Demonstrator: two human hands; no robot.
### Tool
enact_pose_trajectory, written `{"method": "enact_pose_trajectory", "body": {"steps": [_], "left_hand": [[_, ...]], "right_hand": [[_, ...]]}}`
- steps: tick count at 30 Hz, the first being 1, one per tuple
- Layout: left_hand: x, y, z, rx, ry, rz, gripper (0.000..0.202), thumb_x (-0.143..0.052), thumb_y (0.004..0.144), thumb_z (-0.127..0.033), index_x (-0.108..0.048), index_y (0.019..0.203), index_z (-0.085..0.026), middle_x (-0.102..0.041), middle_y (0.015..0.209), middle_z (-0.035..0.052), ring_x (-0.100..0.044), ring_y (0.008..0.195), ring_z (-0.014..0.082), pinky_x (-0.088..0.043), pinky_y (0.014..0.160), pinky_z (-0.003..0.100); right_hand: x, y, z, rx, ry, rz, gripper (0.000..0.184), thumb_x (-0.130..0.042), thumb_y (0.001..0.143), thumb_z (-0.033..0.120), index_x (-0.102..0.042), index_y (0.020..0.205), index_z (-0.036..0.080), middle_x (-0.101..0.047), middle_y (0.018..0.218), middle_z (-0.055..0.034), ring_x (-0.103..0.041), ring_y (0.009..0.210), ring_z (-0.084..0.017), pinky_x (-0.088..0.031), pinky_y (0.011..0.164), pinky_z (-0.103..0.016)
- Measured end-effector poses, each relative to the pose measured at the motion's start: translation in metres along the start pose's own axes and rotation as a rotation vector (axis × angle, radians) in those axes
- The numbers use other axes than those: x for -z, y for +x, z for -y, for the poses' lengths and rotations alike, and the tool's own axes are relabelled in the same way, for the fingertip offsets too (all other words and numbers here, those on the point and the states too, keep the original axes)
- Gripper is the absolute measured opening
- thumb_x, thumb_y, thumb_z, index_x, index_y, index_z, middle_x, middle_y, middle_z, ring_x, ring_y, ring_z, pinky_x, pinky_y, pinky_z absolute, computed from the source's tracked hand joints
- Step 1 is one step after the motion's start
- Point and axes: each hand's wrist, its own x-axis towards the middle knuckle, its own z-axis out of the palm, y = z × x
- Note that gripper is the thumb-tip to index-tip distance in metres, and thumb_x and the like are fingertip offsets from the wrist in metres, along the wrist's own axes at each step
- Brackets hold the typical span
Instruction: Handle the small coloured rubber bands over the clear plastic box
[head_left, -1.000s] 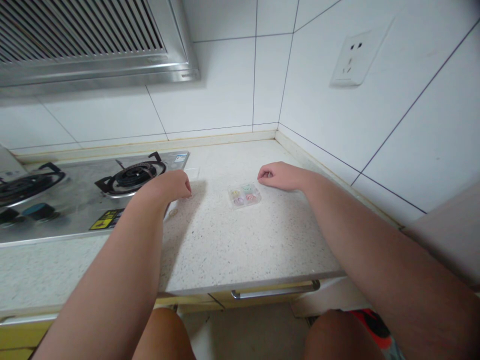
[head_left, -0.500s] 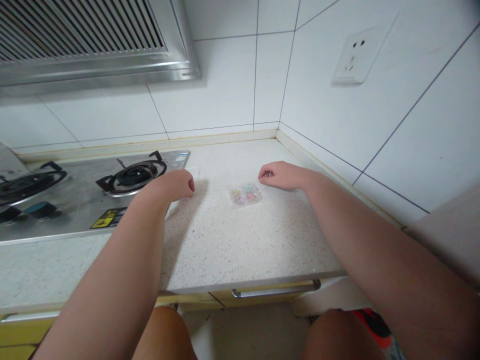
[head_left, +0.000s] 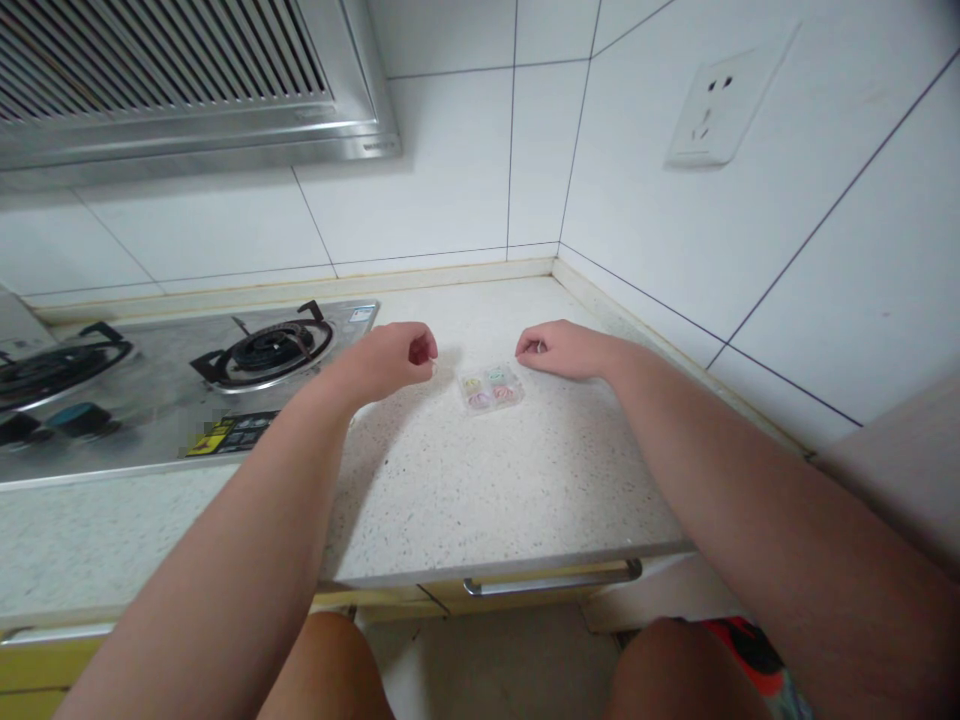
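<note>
A small clear plastic box (head_left: 491,405) lies on the counter between my hands. Its four compartments hold small coloured loops: yellow, green, purple and pink. My left hand (head_left: 409,355) hovers just left of the box, thumb and fingers pinched on a tiny pale loop (head_left: 435,369) too small to make out well. At the far right corner of the box, my right hand (head_left: 551,350) has its fingertips closed on the edge. The inside of the right hand's grip is partly hidden.
The speckled counter (head_left: 480,490) runs to the tiled wall behind. To the left is a steel gas hob (head_left: 157,400) with black burner supports, beneath a range hood (head_left: 225,130). A drawer handle (head_left: 551,580) runs below the front edge, and a wall socket (head_left: 709,112) is at upper right.
My left hand has moved right, from beside the hob toward the box, with the tiny loop in its pinch. My right hand and the box have stayed in place.
</note>
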Motion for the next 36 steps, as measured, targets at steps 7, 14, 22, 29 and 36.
{"method": "enact_pose_trajectory", "body": {"steps": [7,14,22,29,36], "left_hand": [[-0.023,0.004,-0.019,-0.135,-0.342,-0.206,0.008,-0.062,0.078,-0.018,-0.06,0.085,-0.018,-0.065,0.077,0.0017,-0.059,0.068,0.0121,-0.045,0.063,0.025],[-0.045,0.012,-0.023,-0.145,-0.62,-0.255,0.011,-0.065,0.077,-0.018,-0.056,0.085,-0.018,-0.063,0.076,0.0008,-0.061,0.068,0.0118,-0.048,0.065,0.026],[-0.046,0.01,-0.029,-0.155,-0.675,-0.26,0.013,-0.067,0.075,-0.017,-0.057,0.083,-0.017,-0.059,0.074,-0.0008,-0.058,0.066,0.0105,-0.047,0.063,0.025],[-0.05,0.008,-0.034,-0.199,-0.662,-0.269,0.01,-0.066,0.076,-0.016,-0.058,0.082,-0.017,-0.059,0.076,-0.001,-0.054,0.066,0.0091,-0.043,0.061,0.022],[-0.051,0.008,-0.034,-0.195,-0.67,-0.296,0.011,-0.07,0.075,-0.018,-0.06,0.081,-0.017,-0.06,0.074,-0.0005,-0.05,0.063,0.0089,-0.04,0.058,0.022]], "right_hand": [[-0.004,0.003,0.018,0.129,0.282,-0.219,0.023,-0.06,0.088,0.038,-0.07,0.1,0.021,-0.071,0.088,-0.0047,-0.064,0.08,-0.017,-0.049,0.073,-0.03],[-0.006,0.0,0.034,0.174,0.583,-0.099,0.023,-0.058,0.09,0.039,-0.067,0.095,0.018,-0.069,0.083,-0.0041,-0.058,0.068,-0.013,-0.047,0.066,-0.028],[-0.008,0.0,0.04,0.257,0.627,-0.091,0.025,-0.069,0.082,0.038,-0.068,0.099,0.019,-0.067,0.084,-0.002,-0.062,0.078,-0.015,-0.05,0.075,-0.031],[-0.011,0.002,0.042,0.317,0.693,-0.026,0.038,-0.076,0.078,0.036,-0.063,0.111,0.021,-0.067,0.09,-0.0017,-0.064,0.085,-0.015,-0.05,0.079,-0.032],[-0.014,0.003,0.043,0.295,0.622,-0.083,0.031,-0.075,0.077,0.036,-0.065,0.101,0.02,-0.065,0.082,-0.001,-0.06,0.077,-0.014,-0.048,0.071,-0.03]]}}
